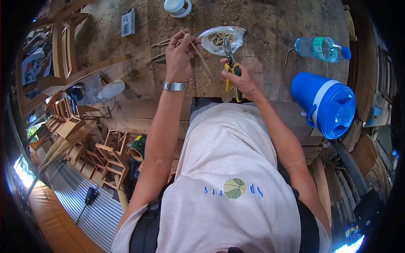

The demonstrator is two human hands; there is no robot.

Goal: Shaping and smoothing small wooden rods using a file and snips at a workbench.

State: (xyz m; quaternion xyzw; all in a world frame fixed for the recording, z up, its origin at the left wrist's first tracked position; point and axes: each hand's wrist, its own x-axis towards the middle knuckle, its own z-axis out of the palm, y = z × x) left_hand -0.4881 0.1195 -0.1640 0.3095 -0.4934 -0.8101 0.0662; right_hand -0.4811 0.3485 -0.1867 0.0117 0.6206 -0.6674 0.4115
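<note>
Pinching a thin wooden stick [202, 62] in the left hand [179, 52], bringing thumb and fingertips together in a narrow grip and slanting the free end toward 5 o'clock. Wearing a metal-banded wristwatch [175, 86] on that arm. Wrapping the right hand [245, 82] around yellow-and-green-handled snips [229, 55], curling the grip over slightly parted handles and aiming the blades toward 12 o'clock. Overlapping, in this view, a clear plastic bag [238, 35] of short cut sticks [219, 39] with the blades, leaving contact and blade gap impossible to tell. Working over a worn wooden surface [278, 25], having more thin sticks [161, 43] just beside the left hand at 9 o'clock. Facing a white jar [177, 7] at the view's 12 o'clock, a small carton [128, 22] at 11, a blue-capped bottle [322, 49] lying at 2 and a blue drinks cooler [310, 90] at 3.
</note>
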